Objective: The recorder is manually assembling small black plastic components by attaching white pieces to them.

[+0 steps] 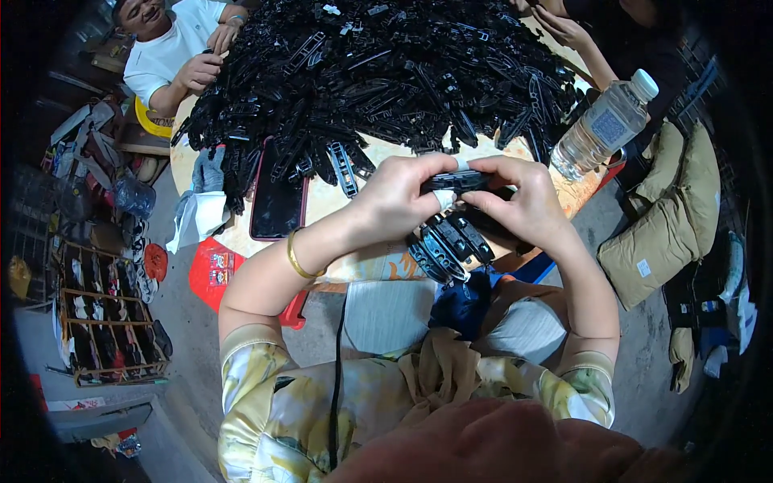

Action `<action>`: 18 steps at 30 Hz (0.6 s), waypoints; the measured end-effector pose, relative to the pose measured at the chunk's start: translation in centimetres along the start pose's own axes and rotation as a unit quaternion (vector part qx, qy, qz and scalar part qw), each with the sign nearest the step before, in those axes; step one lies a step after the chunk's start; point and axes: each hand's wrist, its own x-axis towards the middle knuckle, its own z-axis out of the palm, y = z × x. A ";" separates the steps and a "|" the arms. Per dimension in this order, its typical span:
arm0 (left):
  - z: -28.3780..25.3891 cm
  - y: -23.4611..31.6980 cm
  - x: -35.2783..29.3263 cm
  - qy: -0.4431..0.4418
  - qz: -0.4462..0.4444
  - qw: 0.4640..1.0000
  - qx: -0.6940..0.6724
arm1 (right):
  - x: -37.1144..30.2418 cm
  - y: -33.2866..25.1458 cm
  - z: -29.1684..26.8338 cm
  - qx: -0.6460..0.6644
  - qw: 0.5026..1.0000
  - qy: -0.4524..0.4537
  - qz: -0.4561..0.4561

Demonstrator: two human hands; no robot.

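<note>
Between my two hands, just over the table's near edge, is a small black plastic part (457, 181). My left hand (401, 191) pinches one end of it, with white wraps on its thumb and a finger. My right hand (525, 197) grips the other end between thumb and fingers. Right below my hands several longer black plastic parts (451, 245) lie close together at the edge. A large heap of similar black parts (378, 72) covers most of the table (378, 264). Fingers partly hide the held part, so its exact kind cannot be made out.
A dark phone (279, 197) lies left of my hands; beside it hangs a white cloth (197, 217). A clear water bottle (602, 129) stands to the right. Two other people's hands (200, 71) (564, 30) are at the far side. Tan stuffed sacks (652, 249) lie at right.
</note>
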 end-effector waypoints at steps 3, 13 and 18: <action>0.4 -0.4 0.1 0.016 0.058 0.993 0.101 | -0.3 0.2 -0.2 0.002 1.000 -0.011 0.029; -1.9 -2.0 1.8 0.140 0.195 0.894 0.377 | 1.1 3.2 -3.9 -0.015 0.990 -0.085 0.115; -4.3 -3.5 2.0 0.116 0.079 0.849 0.509 | 1.4 5.2 -4.5 -0.102 0.977 -0.185 -0.012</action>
